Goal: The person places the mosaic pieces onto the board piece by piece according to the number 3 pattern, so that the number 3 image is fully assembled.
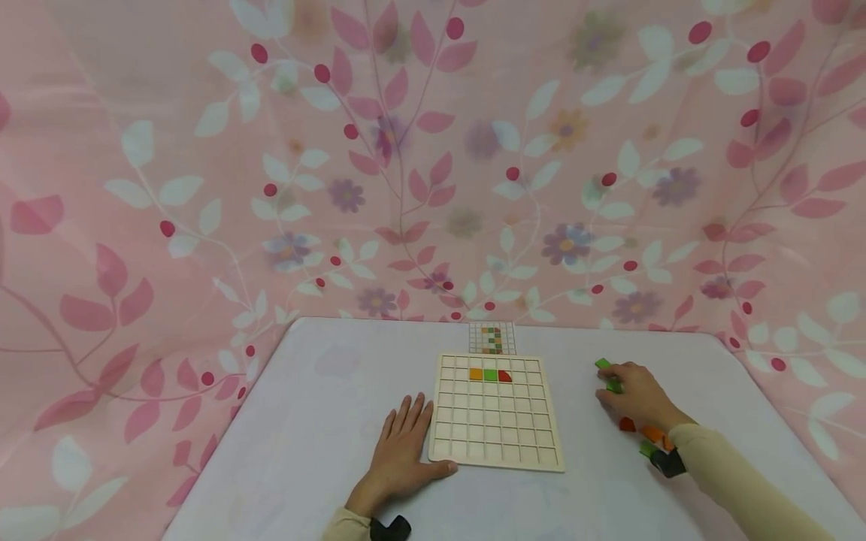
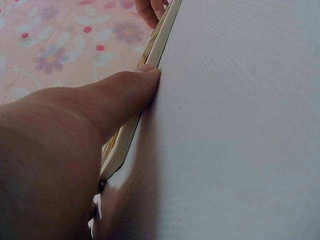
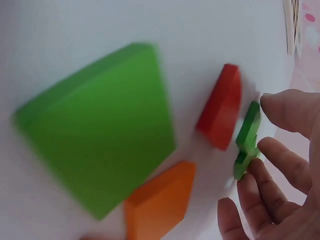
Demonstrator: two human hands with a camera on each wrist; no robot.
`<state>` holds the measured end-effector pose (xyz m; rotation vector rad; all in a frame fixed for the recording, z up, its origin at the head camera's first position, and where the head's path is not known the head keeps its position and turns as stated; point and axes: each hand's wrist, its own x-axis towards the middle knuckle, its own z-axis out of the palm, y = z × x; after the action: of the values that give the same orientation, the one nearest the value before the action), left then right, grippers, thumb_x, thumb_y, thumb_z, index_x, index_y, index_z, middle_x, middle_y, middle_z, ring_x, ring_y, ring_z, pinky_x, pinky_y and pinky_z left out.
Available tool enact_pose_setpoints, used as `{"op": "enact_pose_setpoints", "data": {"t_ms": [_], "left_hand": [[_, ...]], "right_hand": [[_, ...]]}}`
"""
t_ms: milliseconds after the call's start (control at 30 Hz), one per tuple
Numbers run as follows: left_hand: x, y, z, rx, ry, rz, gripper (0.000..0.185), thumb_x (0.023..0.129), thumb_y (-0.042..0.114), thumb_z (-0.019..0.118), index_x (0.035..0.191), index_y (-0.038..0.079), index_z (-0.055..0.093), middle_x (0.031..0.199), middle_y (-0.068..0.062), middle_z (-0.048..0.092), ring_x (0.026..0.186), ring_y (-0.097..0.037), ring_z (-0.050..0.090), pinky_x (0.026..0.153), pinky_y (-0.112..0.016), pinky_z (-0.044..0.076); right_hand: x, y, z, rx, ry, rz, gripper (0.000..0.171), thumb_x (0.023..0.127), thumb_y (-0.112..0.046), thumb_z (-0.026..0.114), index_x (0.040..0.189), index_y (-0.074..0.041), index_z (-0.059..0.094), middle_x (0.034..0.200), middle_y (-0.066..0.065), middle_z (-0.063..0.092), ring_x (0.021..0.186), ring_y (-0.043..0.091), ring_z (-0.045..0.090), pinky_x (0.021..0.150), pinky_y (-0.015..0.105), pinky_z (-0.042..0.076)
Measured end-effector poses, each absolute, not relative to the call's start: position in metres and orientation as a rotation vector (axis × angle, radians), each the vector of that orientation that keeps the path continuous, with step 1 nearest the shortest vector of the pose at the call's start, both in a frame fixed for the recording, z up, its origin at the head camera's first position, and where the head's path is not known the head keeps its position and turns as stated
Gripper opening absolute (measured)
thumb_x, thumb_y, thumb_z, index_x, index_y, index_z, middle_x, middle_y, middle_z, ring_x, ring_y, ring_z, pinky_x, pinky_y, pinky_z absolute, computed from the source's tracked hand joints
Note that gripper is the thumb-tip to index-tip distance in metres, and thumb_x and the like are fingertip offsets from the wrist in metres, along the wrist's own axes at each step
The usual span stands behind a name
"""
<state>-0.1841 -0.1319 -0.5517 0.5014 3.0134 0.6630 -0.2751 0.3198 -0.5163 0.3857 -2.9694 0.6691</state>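
Note:
My left hand (image 1: 402,447) lies flat on the table at the left edge of a gridded wooden board (image 1: 494,428). Its thumb (image 2: 150,80) presses against the board's near edge. In one of the board's upper rows sit a yellow-orange square, a green square (image 1: 490,376) and a red rounded piece (image 1: 504,376). To the right, my right hand (image 1: 639,392) reaches over the loose pieces, thumb and fingers apart around a green block (image 3: 248,127). A second green block (image 3: 244,162) lies by the fingertips, seen in the right wrist view.
A small printed grid card (image 1: 492,338) with a coloured pattern lies behind the board. Under the right wrist are a red piece (image 3: 221,107), an orange piece (image 3: 162,202) and a large-looking green piece (image 3: 105,130). A floral curtain (image 1: 433,188) hangs behind the white table.

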Motion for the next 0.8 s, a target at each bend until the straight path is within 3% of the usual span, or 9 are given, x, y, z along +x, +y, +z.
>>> {"op": "enact_pose_setpoints", "data": {"t_ms": [267,600,800], "left_hand": [[-0.184,-0.133,-0.552,0.504,3.016,0.657,0.112,0.077,0.082,0.056,0.159,0.013,0.022,0.166,-0.006,0.013,0.154,-0.030,0.005,0.120,-0.057,0.010],[-0.184,-0.131,-0.548,0.502,3.018,0.654,0.111,0.078,0.080,0.056,0.159,0.013,0.022,0.166,-0.007,0.013,0.153,-0.031,0.005,0.120,-0.056,0.010],[-0.182,-0.131,-0.547,0.513,3.017,0.692,0.109,0.078,0.077,0.060,0.158,0.010,0.025,0.166,-0.009,0.016,0.153,-0.033,0.008,0.119,-0.058,0.011]], "right_hand": [[-0.264,0.329,-0.515,0.411,-2.911,0.728,0.033,0.086,-0.020,0.076,0.112,-0.002,0.070,0.102,0.014,0.065,0.095,0.032,0.061,0.088,0.057,0.050],[-0.263,0.339,-0.518,0.349,-2.942,0.776,0.037,0.086,-0.022,0.077,0.117,-0.005,0.068,0.104,0.011,0.065,0.091,0.023,0.062,0.080,0.041,0.054],[-0.258,0.341,-0.515,0.306,-2.976,0.837,0.038,0.087,-0.018,0.075,0.120,-0.001,0.065,0.109,0.015,0.068,0.096,0.029,0.066,0.084,0.047,0.056]]}}
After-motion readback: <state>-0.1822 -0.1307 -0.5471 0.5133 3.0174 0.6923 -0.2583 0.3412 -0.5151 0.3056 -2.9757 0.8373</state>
